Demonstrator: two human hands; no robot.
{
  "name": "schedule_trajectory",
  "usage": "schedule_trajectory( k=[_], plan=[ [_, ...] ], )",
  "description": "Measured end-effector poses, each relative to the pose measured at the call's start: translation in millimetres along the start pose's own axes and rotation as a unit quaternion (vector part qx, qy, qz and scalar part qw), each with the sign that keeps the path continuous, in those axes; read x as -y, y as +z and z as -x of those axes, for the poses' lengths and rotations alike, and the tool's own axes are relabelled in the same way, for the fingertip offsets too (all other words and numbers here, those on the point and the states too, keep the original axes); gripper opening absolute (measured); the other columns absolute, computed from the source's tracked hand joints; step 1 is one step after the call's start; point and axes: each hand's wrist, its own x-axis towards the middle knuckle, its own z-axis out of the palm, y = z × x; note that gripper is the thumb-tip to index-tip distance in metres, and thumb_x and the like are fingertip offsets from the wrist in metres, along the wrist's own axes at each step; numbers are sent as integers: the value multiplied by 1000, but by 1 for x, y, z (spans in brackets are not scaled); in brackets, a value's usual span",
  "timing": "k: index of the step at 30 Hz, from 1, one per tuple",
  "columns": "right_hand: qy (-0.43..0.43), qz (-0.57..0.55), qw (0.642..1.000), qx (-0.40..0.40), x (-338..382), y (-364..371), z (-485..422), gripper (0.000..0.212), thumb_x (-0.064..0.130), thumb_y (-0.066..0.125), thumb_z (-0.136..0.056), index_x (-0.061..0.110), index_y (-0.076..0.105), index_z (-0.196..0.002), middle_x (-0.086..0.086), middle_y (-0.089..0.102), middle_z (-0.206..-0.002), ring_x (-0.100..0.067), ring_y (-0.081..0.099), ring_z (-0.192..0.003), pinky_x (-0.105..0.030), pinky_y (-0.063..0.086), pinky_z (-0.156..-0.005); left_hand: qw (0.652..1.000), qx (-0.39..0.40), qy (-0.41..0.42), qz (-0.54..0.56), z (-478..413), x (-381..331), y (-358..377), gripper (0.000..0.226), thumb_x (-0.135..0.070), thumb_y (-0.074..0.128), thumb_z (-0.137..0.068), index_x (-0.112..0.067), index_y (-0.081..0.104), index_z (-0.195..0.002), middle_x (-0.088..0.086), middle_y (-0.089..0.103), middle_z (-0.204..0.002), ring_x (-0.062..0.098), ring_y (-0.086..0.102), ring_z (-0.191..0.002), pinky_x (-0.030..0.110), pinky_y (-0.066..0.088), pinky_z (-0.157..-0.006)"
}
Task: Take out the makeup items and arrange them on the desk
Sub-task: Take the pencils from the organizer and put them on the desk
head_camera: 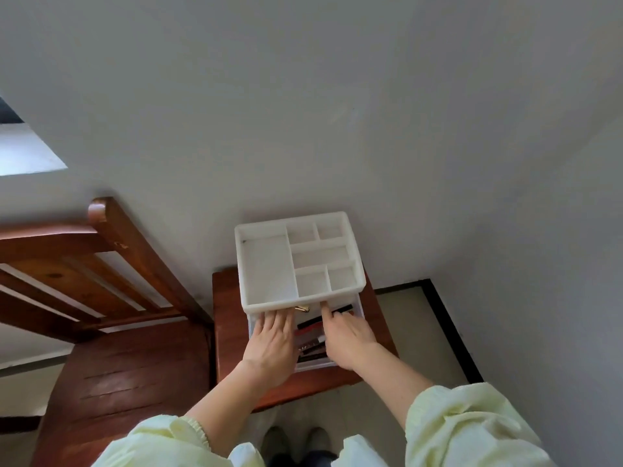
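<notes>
A white plastic organizer (300, 261) with several bare top compartments stands on a small brown wooden desk (229, 318). Its lower drawer (315, 364) is pulled out toward me. Inside lie several dark and red makeup sticks (312, 335) and a gold-capped item (302, 309). My left hand (271, 342) reaches into the drawer's left side with fingers stretched under the organizer's top. My right hand (344, 335) is over the drawer's right side, index finger pointing at a black stick (344, 309). Whether either hand holds anything is hidden.
A brown wooden chair (111, 298) stands at the left, its seat touching the desk's side. The white wall is right behind the organizer. A pale floor with a black border (448, 325) lies to the right. My feet show below the desk's front edge.
</notes>
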Motion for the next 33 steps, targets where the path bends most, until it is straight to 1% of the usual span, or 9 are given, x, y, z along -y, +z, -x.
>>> schedule_trajectory(
  k=[2,6,10,14,18,21,24,28,33],
  plan=[
    [8,43,999,16,3,-2,-13,61,17,52,-93,6,23,-146,-12,66,-105,-29,65,-93,-35,44,-64,1000,8,-6,-11,-6,3,-2,74,-32,35,-97,-5,-10,-151,10,-2,-160,29,-7,-148,42,-7,-119],
    [30,36,998,44,5,-5,-30,27,20,55,-94,12,52,-119,-7,69,-98,-24,67,-86,-30,43,-61,999,20,-4,-38,-15,6,-3,71,-33,33,-99,-7,-7,-152,9,3,-160,28,-2,-148,43,-3,-121],
    [17,24,999,14,0,-1,-31,39,16,52,-93,9,43,-131,-9,69,-98,-26,67,-86,-32,40,-62,998,38,21,-49,-12,7,2,68,-30,31,-100,-7,-6,-152,10,-6,-161,27,-9,-148,44,-4,-121],
    [-29,71,997,-18,-5,8,-23,66,12,50,-92,0,17,-148,-12,69,-100,-29,66,-89,-32,40,-63,999,23,23,-23,-4,12,2,62,-26,38,-101,-9,10,-153,10,4,-161,26,10,-148,36,8,-119],
    [-62,89,993,-49,-13,11,-18,53,6,46,-92,4,31,-142,-12,69,-102,-30,67,-92,-33,39,-61,999,-26,36,-14,-1,16,0,51,-17,45,-96,-16,32,-146,3,32,-150,20,38,-134,30,31,-110],
    [-73,51,995,-44,-19,6,-16,36,9,42,-95,6,42,-131,-13,69,-100,-31,65,-89,-33,37,-60,999,-24,37,-21,0,17,-3,40,-15,46,-95,-18,44,-135,0,47,-134,20,45,-124,29,39,-99],
    [-83,19,996,-23,-25,0,-18,24,16,42,-99,9,50,-120,-13,67,-102,-31,64,-89,-34,40,-62,999,-23,43,-11,-1,17,-5,34,-22,45,-98,-17,48,-132,0,50,-131,20,47,-122,30,41,-97],
    [-116,71,991,-19,-28,-6,-23,21,18,49,-98,9,53,-116,-13,66,-104,-32,64,-93,-35,41,-64,998,-13,62,12,-3,19,-9,43,-36,51,-94,-23,48,-135,-3,51,-132,18,47,-121,29,40,-99],
    [-158,142,977,-16,-24,-7,-31,32,3,59,-86,5,49,-117,-13,68,-100,-31,67,-88,-35,43,-61,997,-5,47,67,-2,18,-14,65,-47,60,-82,-23,38,-138,-3,51,-128,18,48,-119,29,44,-93]
  ],
)
